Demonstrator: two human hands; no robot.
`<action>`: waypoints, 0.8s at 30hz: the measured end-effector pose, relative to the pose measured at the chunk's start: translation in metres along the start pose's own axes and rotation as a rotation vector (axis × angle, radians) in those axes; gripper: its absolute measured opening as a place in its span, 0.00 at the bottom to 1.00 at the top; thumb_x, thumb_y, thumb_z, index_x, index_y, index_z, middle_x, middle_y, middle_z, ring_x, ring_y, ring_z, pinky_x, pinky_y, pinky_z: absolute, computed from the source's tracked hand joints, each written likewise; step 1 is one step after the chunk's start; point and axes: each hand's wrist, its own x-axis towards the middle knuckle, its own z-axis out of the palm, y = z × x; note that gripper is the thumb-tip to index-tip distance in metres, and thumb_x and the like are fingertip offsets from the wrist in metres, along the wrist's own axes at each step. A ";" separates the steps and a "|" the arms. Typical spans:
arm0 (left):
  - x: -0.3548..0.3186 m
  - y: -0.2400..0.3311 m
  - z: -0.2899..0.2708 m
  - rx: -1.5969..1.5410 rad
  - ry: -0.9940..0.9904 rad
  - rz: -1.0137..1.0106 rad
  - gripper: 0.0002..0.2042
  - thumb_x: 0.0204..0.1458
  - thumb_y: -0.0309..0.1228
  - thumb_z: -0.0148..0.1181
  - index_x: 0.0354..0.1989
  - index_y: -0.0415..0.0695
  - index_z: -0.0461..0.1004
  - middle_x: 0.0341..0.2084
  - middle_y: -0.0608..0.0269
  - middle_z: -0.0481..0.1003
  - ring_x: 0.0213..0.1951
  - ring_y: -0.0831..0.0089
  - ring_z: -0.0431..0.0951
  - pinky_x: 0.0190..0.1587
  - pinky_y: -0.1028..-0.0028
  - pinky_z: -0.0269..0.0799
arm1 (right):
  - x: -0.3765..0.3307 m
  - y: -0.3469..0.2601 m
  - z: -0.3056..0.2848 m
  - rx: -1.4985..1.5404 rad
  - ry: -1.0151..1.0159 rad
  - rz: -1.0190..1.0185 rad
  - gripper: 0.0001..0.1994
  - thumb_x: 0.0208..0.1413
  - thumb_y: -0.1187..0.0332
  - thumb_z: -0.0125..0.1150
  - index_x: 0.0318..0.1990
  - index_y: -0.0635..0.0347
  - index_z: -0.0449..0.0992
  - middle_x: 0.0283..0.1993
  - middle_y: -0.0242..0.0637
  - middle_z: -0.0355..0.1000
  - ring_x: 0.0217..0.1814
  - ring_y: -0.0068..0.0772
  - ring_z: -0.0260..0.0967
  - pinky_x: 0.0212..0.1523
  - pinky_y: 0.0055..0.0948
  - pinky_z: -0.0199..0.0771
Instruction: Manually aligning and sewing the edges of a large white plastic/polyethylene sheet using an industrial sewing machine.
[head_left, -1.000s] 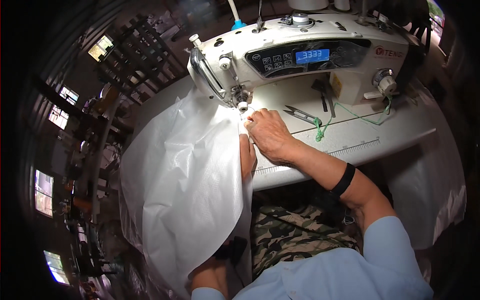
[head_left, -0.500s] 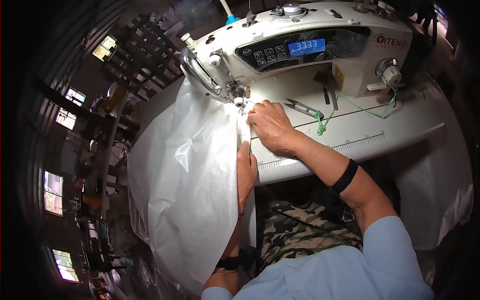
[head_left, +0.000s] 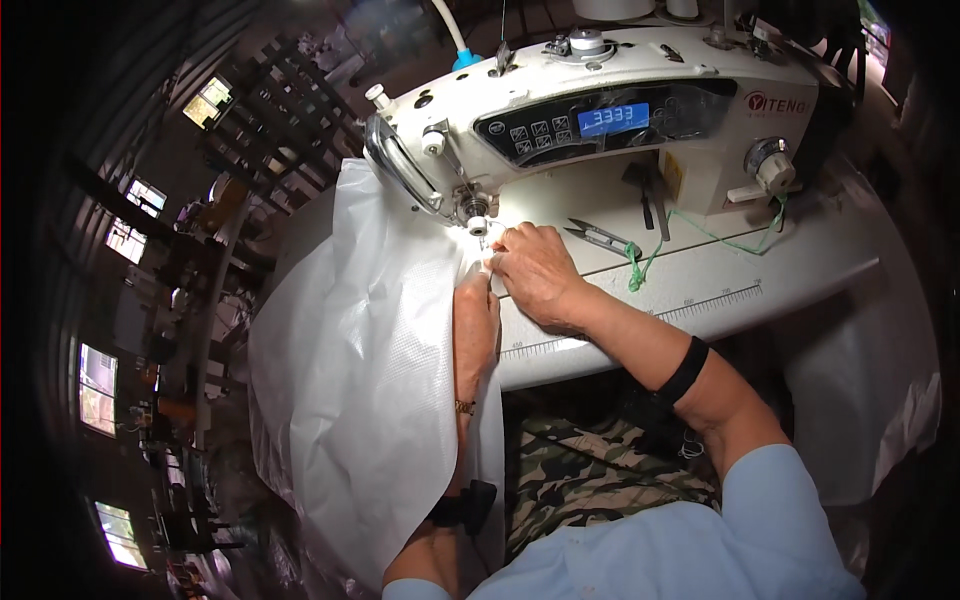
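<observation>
A white woven plastic sheet (head_left: 370, 350) drapes over the left of the sewing machine's bed and hangs down toward my lap. Its right edge runs up to the brightly lit needle area of the white sewing machine (head_left: 470, 95). My left hand (head_left: 476, 315) is closed on that edge just in front of the needle, its fingertips partly lost in glare. Close beside it, to the right of the needle, my right hand (head_left: 540, 275) pinches the sheet's edge with bent fingers. The fingertips of both hands nearly meet.
Thread snips (head_left: 600, 238) tied to a green cord (head_left: 636, 275) lie right of my right hand. Behind them is a thin dark-handled tool (head_left: 646, 200). A ruler scale (head_left: 690, 302) runs along the table's front edge. A control panel with a blue screen (head_left: 613, 119) fronts the machine.
My left hand has moved forward along the sheet's edge toward the needle, baring more of its wrist. My right hand stays beside the needle. The sheet has shifted and bunched; the view has tilted slightly.
</observation>
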 end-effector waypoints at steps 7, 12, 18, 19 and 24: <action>0.013 -0.010 0.012 0.057 0.046 0.020 0.05 0.51 0.20 0.57 0.32 0.30 0.77 0.23 0.38 0.74 0.25 0.49 0.78 0.31 0.59 0.71 | 0.001 -0.001 0.000 -0.016 0.053 -0.028 0.13 0.56 0.69 0.53 0.42 0.56 0.83 0.49 0.38 0.74 0.58 0.39 0.65 0.60 0.39 0.59; 0.017 -0.016 0.016 0.093 0.060 -0.024 0.05 0.50 0.21 0.58 0.30 0.30 0.77 0.23 0.38 0.74 0.25 0.47 0.77 0.30 0.59 0.70 | 0.000 -0.002 0.001 -0.035 0.039 -0.030 0.12 0.56 0.70 0.53 0.42 0.60 0.82 0.49 0.39 0.74 0.57 0.38 0.65 0.59 0.39 0.60; 0.017 -0.019 0.020 0.047 0.088 0.004 0.05 0.51 0.21 0.56 0.32 0.30 0.76 0.23 0.38 0.74 0.25 0.46 0.77 0.30 0.58 0.69 | 0.000 0.000 0.003 -0.105 0.055 -0.062 0.12 0.56 0.70 0.53 0.42 0.60 0.82 0.49 0.39 0.74 0.57 0.38 0.66 0.58 0.39 0.61; 0.015 -0.015 0.019 0.050 0.090 0.003 0.05 0.51 0.21 0.56 0.32 0.30 0.76 0.23 0.38 0.74 0.25 0.46 0.77 0.30 0.58 0.69 | -0.001 0.000 0.003 -0.110 0.051 -0.064 0.12 0.56 0.70 0.53 0.42 0.60 0.82 0.49 0.39 0.74 0.57 0.38 0.66 0.58 0.39 0.61; -0.021 0.025 -0.016 0.133 0.026 0.111 0.11 0.54 0.19 0.54 0.45 0.33 0.75 0.45 0.37 0.74 0.38 0.43 0.77 0.40 0.58 0.73 | -0.003 0.001 -0.003 -0.084 0.059 -0.115 0.13 0.57 0.68 0.52 0.42 0.60 0.82 0.49 0.39 0.74 0.56 0.39 0.66 0.58 0.39 0.62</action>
